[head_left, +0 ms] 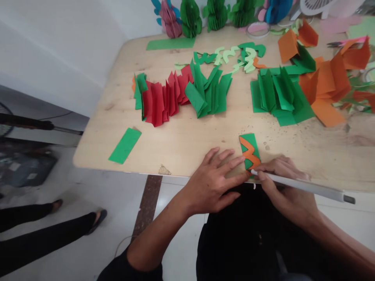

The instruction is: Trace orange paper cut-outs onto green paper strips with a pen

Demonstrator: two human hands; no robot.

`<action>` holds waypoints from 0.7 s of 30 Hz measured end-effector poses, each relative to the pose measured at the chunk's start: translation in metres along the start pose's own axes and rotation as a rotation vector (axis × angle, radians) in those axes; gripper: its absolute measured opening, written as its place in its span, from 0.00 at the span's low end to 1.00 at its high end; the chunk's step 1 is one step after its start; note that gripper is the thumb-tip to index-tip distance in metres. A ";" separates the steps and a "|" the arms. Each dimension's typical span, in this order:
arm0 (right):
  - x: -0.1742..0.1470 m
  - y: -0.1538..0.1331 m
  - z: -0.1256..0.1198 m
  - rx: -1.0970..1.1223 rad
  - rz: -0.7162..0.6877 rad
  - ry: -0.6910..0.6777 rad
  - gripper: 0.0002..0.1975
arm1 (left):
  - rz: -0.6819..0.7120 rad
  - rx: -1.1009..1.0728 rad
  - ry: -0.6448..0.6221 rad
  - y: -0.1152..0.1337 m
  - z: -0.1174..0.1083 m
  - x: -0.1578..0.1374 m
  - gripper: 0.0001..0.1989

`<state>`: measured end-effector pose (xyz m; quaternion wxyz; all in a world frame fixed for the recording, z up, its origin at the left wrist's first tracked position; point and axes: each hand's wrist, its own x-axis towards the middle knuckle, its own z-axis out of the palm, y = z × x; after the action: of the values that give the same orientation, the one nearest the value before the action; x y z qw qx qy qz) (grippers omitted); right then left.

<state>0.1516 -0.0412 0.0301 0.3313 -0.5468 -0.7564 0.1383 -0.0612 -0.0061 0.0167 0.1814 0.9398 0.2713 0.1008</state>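
Observation:
At the table's front edge lies a small green paper piece (254, 143) with an orange wavy paper cutout (249, 149) on top of it. My left hand (218, 177) rests spread beside it, the fingertips touching the cutout and the paper. A white pen (304, 185) is pinched in my right hand (285, 179), its tip at the lower end of the cutout. Farther back stand folded green paper strips (209, 91) and folded red paper strips (162, 99). A flat green paper rectangle (125, 145) lies to the left.
Folded green paper (281, 93) and orange paper (328, 82) cover the right side. Wavy cutouts (231, 54) and a tape roll (258, 29) lie behind. Paper honeycomb figures (190, 17) line the wall. Another person's legs (52, 238) show at lower left.

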 end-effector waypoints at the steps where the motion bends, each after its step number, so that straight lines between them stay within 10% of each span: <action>1: 0.000 -0.001 0.000 0.003 -0.002 -0.006 0.05 | 0.002 0.001 -0.001 0.000 0.000 0.000 0.21; 13: -0.013 0.020 -0.010 0.113 0.273 0.104 0.08 | -0.009 0.010 -0.005 0.001 0.001 0.000 0.19; 21: -0.016 0.022 -0.006 0.040 0.132 0.136 0.10 | -0.013 -0.113 0.105 0.002 0.000 -0.001 0.19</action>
<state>0.1749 -0.0491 0.0165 0.3830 -0.5969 -0.6914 0.1376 -0.0613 -0.0084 0.0170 0.2204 0.9197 0.2805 0.1640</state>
